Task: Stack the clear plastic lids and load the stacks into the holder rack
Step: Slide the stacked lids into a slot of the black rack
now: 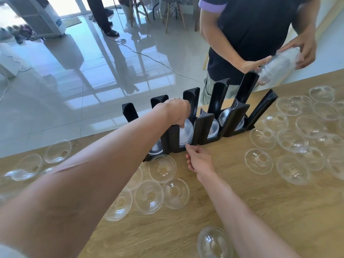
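Head view, mid-frame: my left hand (pixel 176 113) grips a lid stack (pixel 186 134), seating it in the rack (pixel 202 127), while my right hand (pixel 199 160), fingers loosely curled, steadies the base.

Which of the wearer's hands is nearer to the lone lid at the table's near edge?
Right. The right hand is above the lone lid, near the rack; the left hand reaches into the rack, farther away.

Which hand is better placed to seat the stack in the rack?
Left. The left hand already grips the lid stack inside the holder rack; the right hand only hovers at the rack's base.
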The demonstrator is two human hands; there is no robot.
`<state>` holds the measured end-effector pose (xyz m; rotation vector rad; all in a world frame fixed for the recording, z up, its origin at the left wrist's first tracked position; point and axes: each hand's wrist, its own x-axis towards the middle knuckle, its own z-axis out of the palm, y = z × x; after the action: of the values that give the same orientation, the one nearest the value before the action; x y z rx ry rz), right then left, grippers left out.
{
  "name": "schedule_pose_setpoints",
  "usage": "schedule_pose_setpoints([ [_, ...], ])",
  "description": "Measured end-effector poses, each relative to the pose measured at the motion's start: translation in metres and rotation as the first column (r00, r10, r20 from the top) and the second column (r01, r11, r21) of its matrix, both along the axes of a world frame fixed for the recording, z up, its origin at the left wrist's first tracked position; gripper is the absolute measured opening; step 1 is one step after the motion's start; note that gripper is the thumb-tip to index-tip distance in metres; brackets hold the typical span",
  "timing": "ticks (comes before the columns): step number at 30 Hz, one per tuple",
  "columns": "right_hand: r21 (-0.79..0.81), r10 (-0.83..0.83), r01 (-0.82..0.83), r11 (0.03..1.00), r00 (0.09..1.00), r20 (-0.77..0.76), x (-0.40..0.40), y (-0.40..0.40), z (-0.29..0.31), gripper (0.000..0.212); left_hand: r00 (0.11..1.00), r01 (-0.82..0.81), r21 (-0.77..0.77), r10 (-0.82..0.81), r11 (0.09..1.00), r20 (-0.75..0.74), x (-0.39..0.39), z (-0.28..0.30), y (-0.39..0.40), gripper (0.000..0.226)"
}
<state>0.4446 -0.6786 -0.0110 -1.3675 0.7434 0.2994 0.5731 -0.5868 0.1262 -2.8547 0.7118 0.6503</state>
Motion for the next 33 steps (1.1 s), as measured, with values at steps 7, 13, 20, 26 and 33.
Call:
schedule_pose_setpoints([
  [7,-0.101,0.077,-0.065,0.993,0.991,0.113,-0.015,-0.004,0.018,0.01,0.992,-0.061,-0.203,0.082,0.977,0.098,-0.015,0.033,0.013,0.031],
  [13,-0.098,0.115,-0.088,0.991,0.937,0.329,-0.041,0.004,0.055,0.012,0.95,-0.113,-0.577,0.259,0.809,0.176,-0.069,0.054,0.06,0.022],
  [20,-0.141,0.239,-0.196,0.97,0.854,0.463,-0.087,0.044,0.087,0.01,0.891,-0.135,-0.77,0.417,0.624,0.182,-0.16,0.049,0.145,0.012],
  [26,-0.149,0.333,-0.298,0.943,0.85,0.408,-0.123,0.103,0.074,0.012,0.82,-0.275,-0.778,0.56,0.565,0.117,-0.252,0.016,0.249,0.011],
  [33,-0.131,0.536,-0.522,0.843,0.798,0.275,-0.184,0.199,0.042,0.011,0.677,-0.454,-0.764,0.735,0.458,0.038,-0.352,-0.021,0.37,0.008],
])
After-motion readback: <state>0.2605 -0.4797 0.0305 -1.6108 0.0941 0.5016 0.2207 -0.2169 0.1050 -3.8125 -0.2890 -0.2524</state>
